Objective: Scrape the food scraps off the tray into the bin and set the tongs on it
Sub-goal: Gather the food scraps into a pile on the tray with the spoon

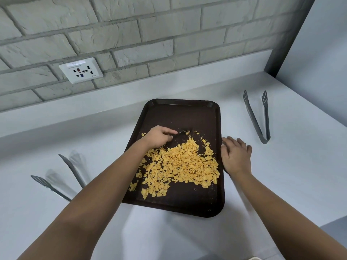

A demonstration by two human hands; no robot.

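Observation:
A dark brown tray [187, 113] lies on the white counter with a heap of yellow-orange food scraps [180, 166] spread over its near half. My left hand [159, 136] is over the tray's middle, fingers curled round a small dark scraper [183, 132] whose tip touches the scraps. My right hand [235, 156] rests with spread fingers against the tray's right rim. One pair of grey tongs [257, 117] lies on the counter to the right of the tray. Another pair of grey tongs [62, 177] lies to the left, partly hidden by my left forearm. No bin is in view.
The counter [93, 139] runs back to a brick wall with a white socket plate [81, 70]. A pale side panel [319, 53] closes off the right. The counter's near right edge drops off at the lower right corner.

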